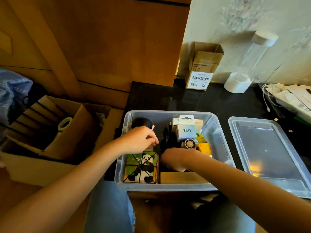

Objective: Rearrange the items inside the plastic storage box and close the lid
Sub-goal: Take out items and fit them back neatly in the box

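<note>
Clear plastic storage box (pixel 170 186) sits lower centre of frame, open, its lid (pixel 269 153) lying flat just right of it. Inside: panda-print box (pixel 141 167) lower left, pale blue pack (pixel 187 132) marked "880". Left hand (pixel 139 140) fingers curled, pinching something small; right hand (pixel 176 157) reaches down inside, fingers hidden, cannot tell. Cardboard carton (pixel 201 66) upper right reads "Made in Vietnam".

Both hands reach into the clear plastic storage box (pixel 170 186). The left hand (pixel 140 140) has its fingers curled, pinching something too hidden to tell, just above the panda box (pixel 141 167) and beside a black round object (pixel 141 122). The right hand (pixel 175 158) is bent downward, its fingers hidden, near a yellow item (pixel 204 147); the lid (pixel 269 153) lies well apart to their right.
</note>
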Demonstrator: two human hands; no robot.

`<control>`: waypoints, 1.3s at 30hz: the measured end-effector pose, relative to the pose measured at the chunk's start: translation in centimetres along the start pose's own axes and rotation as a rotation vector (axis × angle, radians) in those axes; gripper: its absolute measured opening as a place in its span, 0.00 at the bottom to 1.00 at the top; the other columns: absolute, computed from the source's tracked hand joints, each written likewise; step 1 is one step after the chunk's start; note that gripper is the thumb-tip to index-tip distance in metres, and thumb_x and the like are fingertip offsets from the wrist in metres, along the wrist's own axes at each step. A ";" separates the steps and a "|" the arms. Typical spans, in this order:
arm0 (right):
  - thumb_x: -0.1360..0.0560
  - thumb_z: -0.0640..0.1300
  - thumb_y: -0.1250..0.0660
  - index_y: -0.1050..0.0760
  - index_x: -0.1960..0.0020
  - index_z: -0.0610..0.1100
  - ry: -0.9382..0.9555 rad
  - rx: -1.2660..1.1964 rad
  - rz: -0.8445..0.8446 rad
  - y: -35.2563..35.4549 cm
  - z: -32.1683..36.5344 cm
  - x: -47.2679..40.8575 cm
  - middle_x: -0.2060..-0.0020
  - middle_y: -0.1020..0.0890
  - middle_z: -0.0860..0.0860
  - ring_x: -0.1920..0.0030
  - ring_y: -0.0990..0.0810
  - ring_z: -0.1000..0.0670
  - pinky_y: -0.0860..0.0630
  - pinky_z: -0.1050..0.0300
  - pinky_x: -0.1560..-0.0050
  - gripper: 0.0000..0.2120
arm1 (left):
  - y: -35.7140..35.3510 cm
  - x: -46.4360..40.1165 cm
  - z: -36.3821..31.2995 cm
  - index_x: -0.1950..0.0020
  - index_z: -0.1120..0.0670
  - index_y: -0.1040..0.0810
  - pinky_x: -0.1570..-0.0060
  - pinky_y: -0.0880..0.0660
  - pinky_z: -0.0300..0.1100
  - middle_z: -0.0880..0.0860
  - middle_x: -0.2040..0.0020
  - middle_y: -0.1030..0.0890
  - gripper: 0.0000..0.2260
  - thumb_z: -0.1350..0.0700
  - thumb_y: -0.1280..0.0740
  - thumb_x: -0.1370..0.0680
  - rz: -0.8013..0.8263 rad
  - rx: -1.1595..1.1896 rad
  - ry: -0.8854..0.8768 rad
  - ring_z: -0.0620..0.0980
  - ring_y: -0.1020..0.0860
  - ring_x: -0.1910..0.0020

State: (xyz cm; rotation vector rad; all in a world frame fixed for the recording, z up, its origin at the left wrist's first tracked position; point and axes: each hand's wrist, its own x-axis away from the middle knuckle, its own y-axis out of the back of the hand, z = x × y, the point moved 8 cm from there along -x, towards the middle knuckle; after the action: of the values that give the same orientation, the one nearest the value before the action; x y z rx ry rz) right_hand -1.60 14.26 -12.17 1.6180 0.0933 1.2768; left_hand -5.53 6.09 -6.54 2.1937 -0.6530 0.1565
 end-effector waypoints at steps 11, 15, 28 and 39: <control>0.24 0.37 0.38 0.28 0.37 0.42 0.082 0.023 -0.158 1.0 -0.4 0.6 0.41 0.22 0.46 0.41 0.24 0.45 0.26 0.54 0.43 0.15 | -2.3 0.5 0.5 0.41 0.51 0.20 0.41 0.27 0.47 0.47 0.45 0.21 0.12 0.50 0.38 0.20 0.258 -0.161 -0.069 0.44 0.24 0.47; 0.26 0.45 0.32 0.28 0.42 0.49 0.044 -0.316 -0.425 3.6 -2.8 4.0 0.49 0.20 0.52 0.54 0.24 0.57 0.28 0.69 0.58 0.13 | -2.4 0.4 0.6 0.40 0.53 0.21 0.52 0.22 0.45 0.50 0.54 0.18 0.12 0.52 0.38 0.20 0.310 -0.133 -0.053 0.48 0.19 0.58; 0.28 0.42 0.29 0.27 0.42 0.45 -0.066 -1.207 -0.909 6.1 -7.5 8.0 0.51 0.17 0.49 0.53 0.17 0.51 0.19 0.53 0.51 0.16 | -1.3 -1.1 -3.0 0.44 0.55 0.22 0.52 0.22 0.36 0.54 0.50 0.17 0.08 0.57 0.34 0.22 0.034 0.448 -0.130 0.46 0.17 0.53; 0.25 0.45 0.34 0.19 0.50 0.47 -0.332 -0.655 -0.684 2.9 -10.8 10.6 0.57 0.18 0.55 0.56 0.19 0.56 0.27 0.72 0.56 0.06 | -0.2 -0.1 0.1 0.43 0.54 0.26 0.57 0.21 0.51 0.50 0.59 0.18 0.12 0.48 0.41 0.19 -0.214 0.065 0.056 0.49 0.19 0.61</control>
State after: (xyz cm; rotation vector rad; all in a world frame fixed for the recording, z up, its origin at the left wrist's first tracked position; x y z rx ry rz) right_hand -6.61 26.28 -3.93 1.0579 0.0131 0.4280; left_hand -5.54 6.18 -6.79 2.2965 -0.3839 0.1285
